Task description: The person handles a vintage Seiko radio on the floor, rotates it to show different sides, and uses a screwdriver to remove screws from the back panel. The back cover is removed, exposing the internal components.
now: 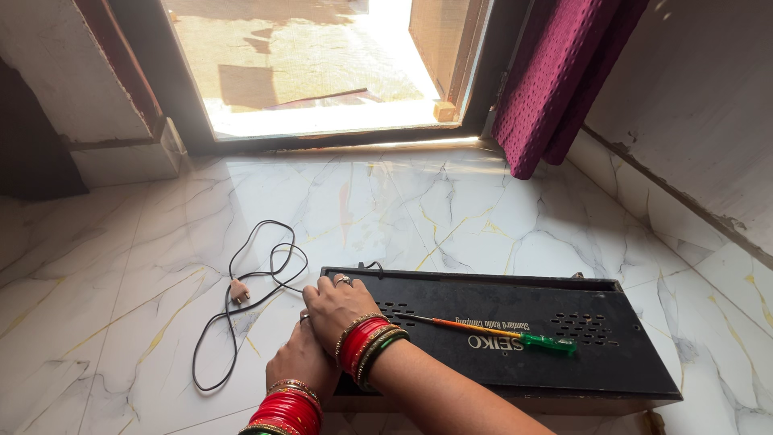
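Fingers: right hand [336, 310] lies flat with fingers bent on the left end of the black box [515, 342], gripping nothing; left hand [299, 358] presses the box's left side below it, its fingers hidden, so I cannot tell
Box: a long flat black box on the white marble floor [121, 266]
On top: 1 screwdriver [499, 332] with a green handle
Left: black cord [241, 298] with a white plug [239, 292]
Far: open doorway [322, 72], purple curtain [555, 80]

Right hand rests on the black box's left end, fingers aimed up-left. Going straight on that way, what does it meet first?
Probably the black power cord looped on the marble floor, just past the box edge; the right hand points there, though depth is uncertain.
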